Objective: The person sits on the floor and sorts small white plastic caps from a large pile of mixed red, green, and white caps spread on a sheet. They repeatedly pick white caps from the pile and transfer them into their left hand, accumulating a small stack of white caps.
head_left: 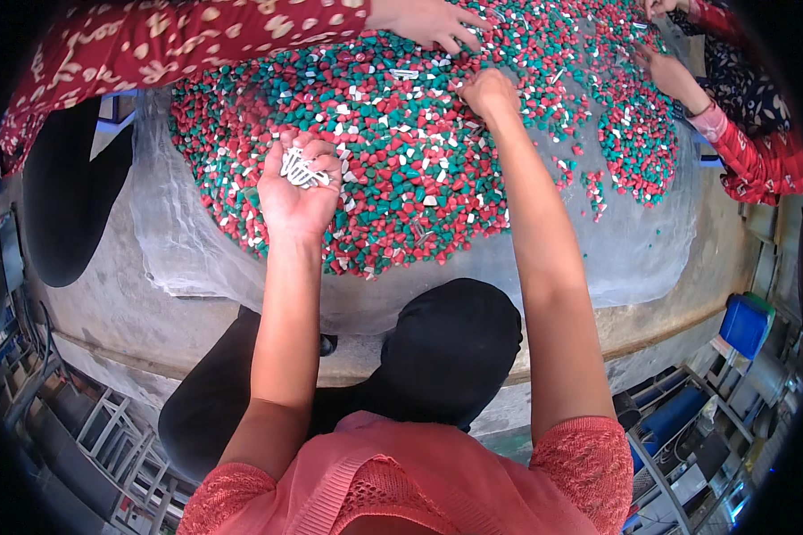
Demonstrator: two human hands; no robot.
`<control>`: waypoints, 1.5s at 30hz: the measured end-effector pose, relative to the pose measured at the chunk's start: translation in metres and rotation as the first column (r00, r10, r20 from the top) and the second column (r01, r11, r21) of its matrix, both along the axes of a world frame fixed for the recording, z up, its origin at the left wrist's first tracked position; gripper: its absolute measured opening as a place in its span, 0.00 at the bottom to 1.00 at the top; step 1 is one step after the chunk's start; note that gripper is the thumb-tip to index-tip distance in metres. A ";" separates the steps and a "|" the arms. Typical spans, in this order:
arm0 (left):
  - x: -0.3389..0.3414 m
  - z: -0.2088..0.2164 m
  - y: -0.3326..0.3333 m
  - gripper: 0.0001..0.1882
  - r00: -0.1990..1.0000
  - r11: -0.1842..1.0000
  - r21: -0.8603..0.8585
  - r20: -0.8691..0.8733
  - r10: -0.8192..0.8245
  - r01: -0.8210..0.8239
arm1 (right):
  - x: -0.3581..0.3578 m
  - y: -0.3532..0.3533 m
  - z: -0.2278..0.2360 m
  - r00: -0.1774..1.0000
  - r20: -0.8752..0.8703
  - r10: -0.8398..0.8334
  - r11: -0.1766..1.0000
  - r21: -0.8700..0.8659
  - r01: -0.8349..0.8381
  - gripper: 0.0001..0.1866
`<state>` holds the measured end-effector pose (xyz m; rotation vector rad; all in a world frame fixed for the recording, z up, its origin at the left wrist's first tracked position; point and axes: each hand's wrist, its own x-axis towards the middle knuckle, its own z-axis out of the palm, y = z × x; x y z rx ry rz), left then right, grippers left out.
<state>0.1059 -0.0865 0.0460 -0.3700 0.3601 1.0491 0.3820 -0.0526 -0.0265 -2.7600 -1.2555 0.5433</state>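
Observation:
My left hand (296, 201) is turned palm up with its fingers curled over a small bunch of white plastic pieces (303, 169), thin and strip-like. It sits above the left part of a wide heap of small red, green and white pieces (401, 192). Farther off to the right, my right hand (493, 93) reaches into the heap. Its fingers are drawn together at the surface, and whatever is between them cannot be made out. A few longer white strips (404, 74) lie among the pieces near the far side.
A translucent plastic sheet (183, 245) lies under the heap. From the upper left, a co-worker's hand (428, 21) reaches over the pieces, close to my right hand. Another person's hand (671, 75) works at the far right. Blue bins (744, 326) and metal frames (120, 446) stand around.

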 end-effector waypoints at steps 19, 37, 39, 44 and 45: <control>0.000 0.004 -0.001 0.08 0.999 0.999 -0.002 -0.027 0.036 -0.036 | -0.043 0.031 0.000 0.880 -0.259 0.398 0.876 0.394 -0.280 0.11; 0.017 0.002 -0.004 0.13 0.999 0.999 0.011 -0.019 -0.042 0.042 | 0.014 -0.092 0.023 0.844 -0.036 0.535 0.794 0.362 -0.488 0.08; 0.016 0.002 -0.005 0.14 0.999 0.999 0.003 -0.028 -0.043 0.043 | 0.018 -0.096 0.021 0.836 -0.325 0.442 0.824 0.516 -0.235 0.07; 0.016 0.000 -0.009 0.15 0.998 0.999 0.006 -0.042 -0.054 0.054 | -0.004 -0.135 0.042 0.174 -0.928 0.330 0.917 0.358 0.173 0.05; 0.016 0.001 -0.009 0.15 0.997 0.999 0.002 -0.052 -0.053 0.053 | -0.016 -0.144 0.042 0.153 -0.930 0.334 0.931 0.351 0.101 0.05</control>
